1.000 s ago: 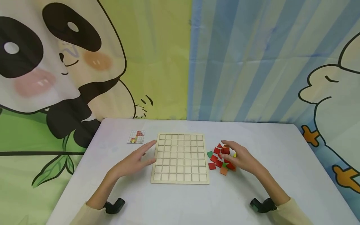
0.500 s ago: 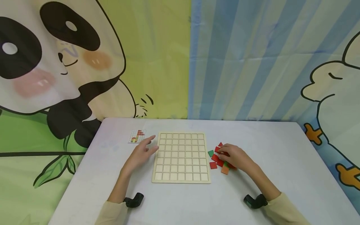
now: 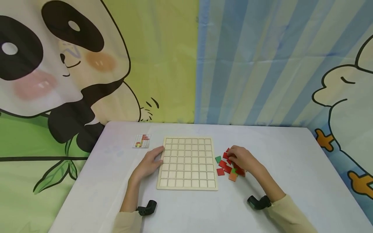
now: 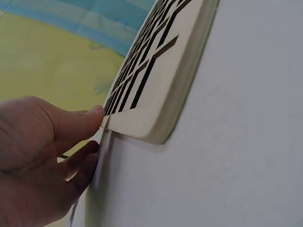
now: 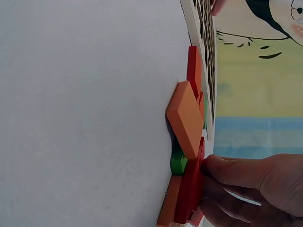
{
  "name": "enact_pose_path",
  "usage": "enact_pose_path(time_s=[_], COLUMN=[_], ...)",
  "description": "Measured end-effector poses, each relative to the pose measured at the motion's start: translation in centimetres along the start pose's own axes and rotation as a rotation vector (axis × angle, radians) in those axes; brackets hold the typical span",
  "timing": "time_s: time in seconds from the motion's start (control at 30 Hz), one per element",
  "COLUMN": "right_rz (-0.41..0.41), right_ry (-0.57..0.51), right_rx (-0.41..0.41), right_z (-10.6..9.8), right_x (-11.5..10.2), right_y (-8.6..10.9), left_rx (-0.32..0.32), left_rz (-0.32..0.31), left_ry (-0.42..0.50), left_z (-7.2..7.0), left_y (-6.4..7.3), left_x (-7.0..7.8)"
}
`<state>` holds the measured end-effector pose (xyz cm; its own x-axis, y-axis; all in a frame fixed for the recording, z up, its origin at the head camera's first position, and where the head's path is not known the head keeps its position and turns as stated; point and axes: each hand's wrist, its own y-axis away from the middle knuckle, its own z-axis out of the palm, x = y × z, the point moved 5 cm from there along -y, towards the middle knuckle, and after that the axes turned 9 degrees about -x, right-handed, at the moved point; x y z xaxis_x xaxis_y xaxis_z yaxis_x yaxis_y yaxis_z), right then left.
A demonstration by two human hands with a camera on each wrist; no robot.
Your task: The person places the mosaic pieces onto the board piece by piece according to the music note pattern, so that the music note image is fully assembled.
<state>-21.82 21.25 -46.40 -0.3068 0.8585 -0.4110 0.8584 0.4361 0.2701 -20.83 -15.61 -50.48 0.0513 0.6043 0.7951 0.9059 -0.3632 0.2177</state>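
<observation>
A pale wooden grid board (image 3: 187, 164) lies flat on the white table, its cells bare. At its left edge is my left hand (image 3: 148, 165), fingers fairly straight and thumb (image 4: 90, 122) right at the board's frame in the left wrist view. Right of the board lies a loose pile of small coloured tiles, among them a red tile (image 3: 220, 171), a green tile (image 3: 218, 159) and an orange tile (image 3: 232, 177). My right hand (image 3: 244, 158) reaches down into the pile with bent fingers, thumb close by a red tile (image 5: 190, 189). I cannot tell whether it pinches a tile.
A small printed card (image 3: 141, 141) with a coloured grid pattern lies behind my left hand. Black wrist devices (image 3: 147, 208) sit on both forearms. A cartoon curtain (image 3: 163, 64) hangs behind the table's far edge.
My left hand has moved right and settled against the board's left edge. My right hand has come down onto the pile, and its fingers have drawn together.
</observation>
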Motion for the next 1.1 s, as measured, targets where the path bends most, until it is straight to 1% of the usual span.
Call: enact_pose_path(time_s=[0.13,0.27,0.4,0.47,0.63,0.77,0.93,1.03,1.1], right_rz=[0.007,0.025,0.059,0.06,0.056,0.077,0.062,0.052,0.061], right_ry=[0.0,-0.007,-0.026,-0.033,-0.033,-0.031,0.009,0.06,0.096], right_rx=[0.008,0.019,0.003,-0.003,0.005,0.011,0.029,0.049,0.058], right_z=[0.1,0.1,0.0,0.0,-0.1,0.1,0.3,0.4,0.6], right_x=[0.1,0.1,0.4,0.7,0.7,0.6,0.5,0.2,0.0], right_y=[-0.2,-0.7,-1.0,-1.1,-1.4,-1.1,-0.7,-0.5,-0.5], left_rx=[-0.004,-0.004,-0.02,-0.03,-0.027,-0.03,-0.031,-0.031,-0.03], left_rz=[-0.02,-0.017,-0.007,-0.004,-0.003,-0.003,0.006,0.013,0.014], left_ry=[-0.045,-0.035,-0.014,-0.011,-0.03,-0.021,0.004,0.003,0.001], left_z=[0.5,0.7,0.9,0.9,0.7,0.7,0.7,0.7,0.7], left_y=[0.2,0.3,0.3,0.4,0.4,0.3,0.4,0.4,0.4], left_x=[-0.5,-0.7,-0.8,-0.8,-0.8,-0.9,-1.0,-0.9,-0.9])
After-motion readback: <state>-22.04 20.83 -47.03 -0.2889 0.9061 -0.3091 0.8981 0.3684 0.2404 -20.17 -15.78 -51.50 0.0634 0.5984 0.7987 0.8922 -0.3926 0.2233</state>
